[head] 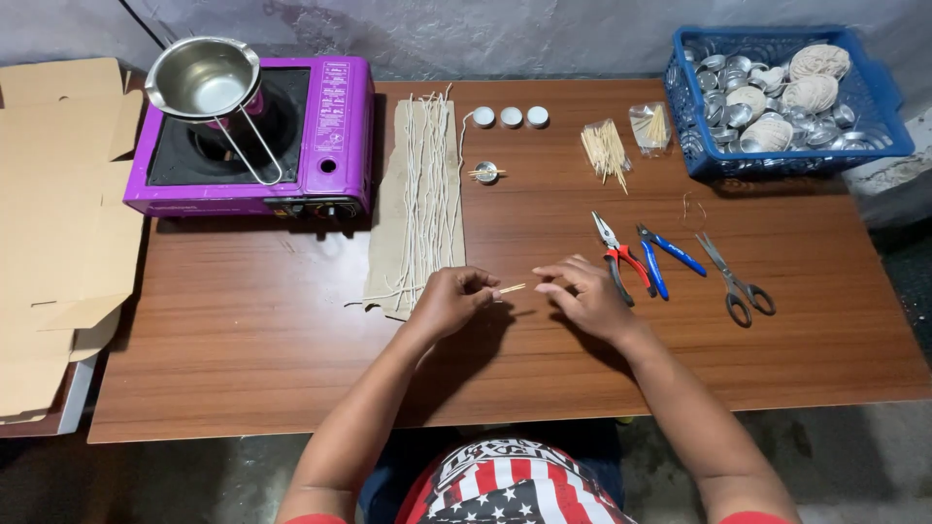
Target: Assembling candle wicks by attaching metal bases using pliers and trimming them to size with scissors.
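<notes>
My left hand [451, 301] pinches one end of a thin wooden stick [512, 287] just above the brown table [243, 340]. My right hand [585, 294] hovers at the stick's other end, fingers curled, touching or almost touching it. Just left of my left hand lies a strip of cardboard [388, 243] covered with several white waxed wicks [424, 194]. A small metal cup [486, 172] with sticks laid across it sits beyond the hands.
A purple portable stove [330, 136] carries a steel pot [201, 78] at back left. Three filled white candle cups [511, 116], a pile of sticks [606, 148], red pliers [621, 260], blue pliers [662, 257], scissors [735, 281], and a blue basket [699, 155] of metal cups and twine are on the right.
</notes>
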